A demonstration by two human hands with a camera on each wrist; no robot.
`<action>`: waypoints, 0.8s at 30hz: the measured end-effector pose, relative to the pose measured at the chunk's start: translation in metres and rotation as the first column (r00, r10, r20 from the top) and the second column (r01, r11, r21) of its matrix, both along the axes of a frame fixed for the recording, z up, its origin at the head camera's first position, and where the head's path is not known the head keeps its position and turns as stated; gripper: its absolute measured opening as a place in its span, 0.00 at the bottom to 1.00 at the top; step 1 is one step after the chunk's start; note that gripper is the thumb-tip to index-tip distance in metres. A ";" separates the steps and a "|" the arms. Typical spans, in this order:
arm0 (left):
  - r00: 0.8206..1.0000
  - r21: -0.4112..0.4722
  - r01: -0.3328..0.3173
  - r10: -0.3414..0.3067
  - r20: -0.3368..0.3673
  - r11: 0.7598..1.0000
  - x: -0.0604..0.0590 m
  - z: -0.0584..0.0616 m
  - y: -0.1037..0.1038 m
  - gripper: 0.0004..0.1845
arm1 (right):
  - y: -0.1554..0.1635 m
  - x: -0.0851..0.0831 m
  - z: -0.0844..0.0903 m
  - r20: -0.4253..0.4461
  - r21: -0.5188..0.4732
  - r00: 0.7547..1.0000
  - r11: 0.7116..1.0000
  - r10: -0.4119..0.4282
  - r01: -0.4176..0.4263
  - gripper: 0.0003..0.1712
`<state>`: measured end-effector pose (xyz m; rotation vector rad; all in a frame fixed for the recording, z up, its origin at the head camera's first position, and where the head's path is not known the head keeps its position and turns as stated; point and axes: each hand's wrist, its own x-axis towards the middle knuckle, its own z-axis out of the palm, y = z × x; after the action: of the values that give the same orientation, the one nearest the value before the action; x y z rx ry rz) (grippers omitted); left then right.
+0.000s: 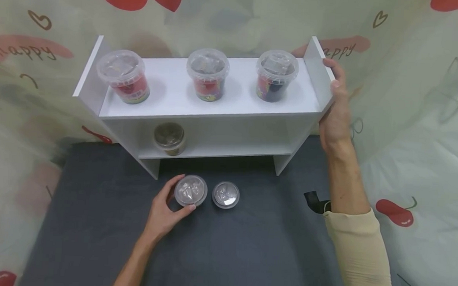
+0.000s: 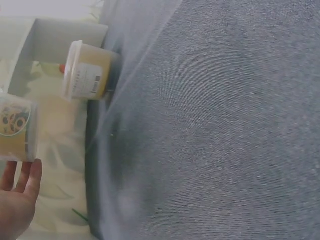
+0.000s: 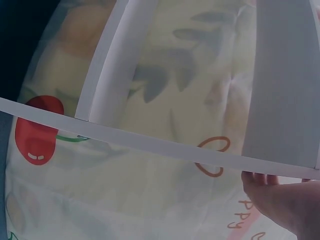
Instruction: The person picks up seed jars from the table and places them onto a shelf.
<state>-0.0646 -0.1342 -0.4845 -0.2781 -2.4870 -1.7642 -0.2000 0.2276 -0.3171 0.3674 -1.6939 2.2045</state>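
Note:
My left hand [image 1: 165, 213] holds a lidded plastic tub [image 1: 190, 190] between thumb and fingers, in front of a white two-tier shelf [image 1: 230, 113]. In the left wrist view the held tub [image 2: 17, 130] shows a printed picture and yellowish contents, with the fingers [image 2: 34, 177] against it. Just right of it in the head view, a smaller lidded tub [image 1: 226, 195] stands on the dark cloth. My right hand [image 1: 337, 116] grips the shelf's right side panel [image 1: 319, 74] near its top; the right wrist view shows the fingers at that panel's edge.
Three lidded tubs with red or dark contents, the left [image 1: 124, 75], middle [image 1: 208, 75] and right [image 1: 276, 75], stand on the upper shelf. Another tub [image 1: 169, 138] sits at the lower shelf's left. Printed curtain cloth [image 1: 235, 22] hangs behind and beside the dark table [image 1: 246, 256].

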 end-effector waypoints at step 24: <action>0.997 0.056 0.067 -0.064 -0.046 0.996 -0.010 0.035 0.015 0.43 | 0.004 0.004 0.013 0.088 -0.035 0.996 0.999 0.032 -0.029 0.30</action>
<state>-0.0745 -0.1193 -0.4497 -0.3946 -2.4188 -1.8303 -0.1959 0.2317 -0.3041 0.2931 -1.7049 2.3000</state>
